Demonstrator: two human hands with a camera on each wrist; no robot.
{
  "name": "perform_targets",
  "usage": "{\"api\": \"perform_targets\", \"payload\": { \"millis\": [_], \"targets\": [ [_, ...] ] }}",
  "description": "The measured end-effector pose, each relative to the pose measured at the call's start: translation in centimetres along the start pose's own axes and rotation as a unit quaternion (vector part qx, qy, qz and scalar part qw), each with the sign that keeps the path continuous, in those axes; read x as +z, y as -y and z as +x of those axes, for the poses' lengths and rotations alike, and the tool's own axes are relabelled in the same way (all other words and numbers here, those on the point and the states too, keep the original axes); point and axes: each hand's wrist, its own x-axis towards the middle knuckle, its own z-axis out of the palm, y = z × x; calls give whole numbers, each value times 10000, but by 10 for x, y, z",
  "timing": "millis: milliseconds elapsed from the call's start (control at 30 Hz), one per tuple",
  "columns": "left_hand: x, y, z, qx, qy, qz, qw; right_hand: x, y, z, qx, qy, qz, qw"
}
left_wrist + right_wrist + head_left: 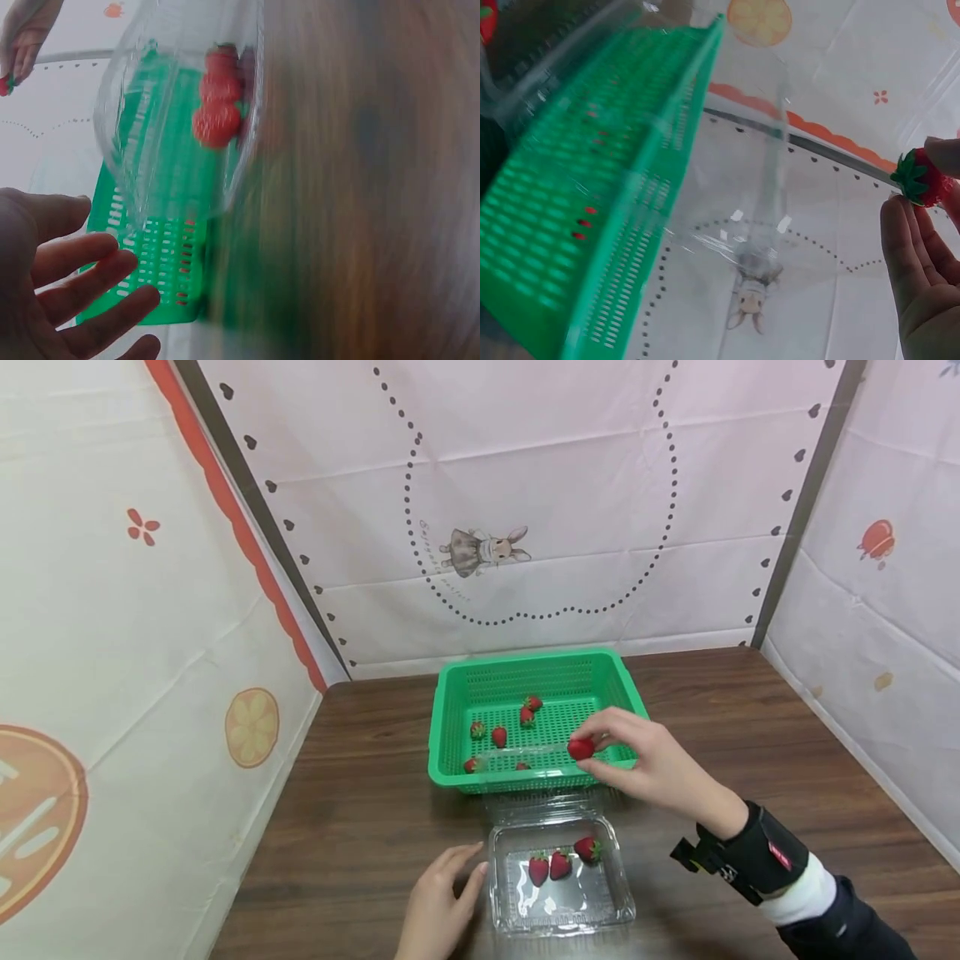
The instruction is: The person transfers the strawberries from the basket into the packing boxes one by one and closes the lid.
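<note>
Between thumb and fingertips my right hand (637, 753) pinches a red strawberry (924, 178), held over the front right of the green basket (442, 710). Its leafy cap shows in the right wrist view. Several strawberries (499, 737) lie scattered inside the basket. In front stands a clear plastic clamshell box (555, 922) with its lid raised toward the basket. Three strawberries (560, 864) sit in the box, toward its back. At the box's left side is my left hand (444, 902); its fingers (112, 315) are spread and hold nothing.
Everything stands on a brown wood-grain table (352, 827). Printed white cloth (555, 510) walls it off at the back and both sides. The clear lid (525, 760) overlaps the basket's front edge in the head view.
</note>
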Motion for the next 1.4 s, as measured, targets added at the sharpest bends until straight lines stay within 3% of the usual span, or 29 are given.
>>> {"api": "perform_targets", "payload": {
  "millis": [167,333,600,933,1400],
  "targets": [
    [10,-3,-6,-250,19,-297,9992,16,1,-21,142,228,120,9996],
    [18,0,-11,-190,-149,-197,9995,36,-2,-42,564,506,268,9968],
    [22,1,-13,-119,-262,-58,9996,68,-6,-61,1090,1463,-8,9832],
    [24,4,-14,122,-390,-180,9990,100,-17,-71,698,2075,-898,9716],
    [26,7,-14,290,-514,-390,9975,115,-18,-73,622,2393,-959,9642]
  ]
}}
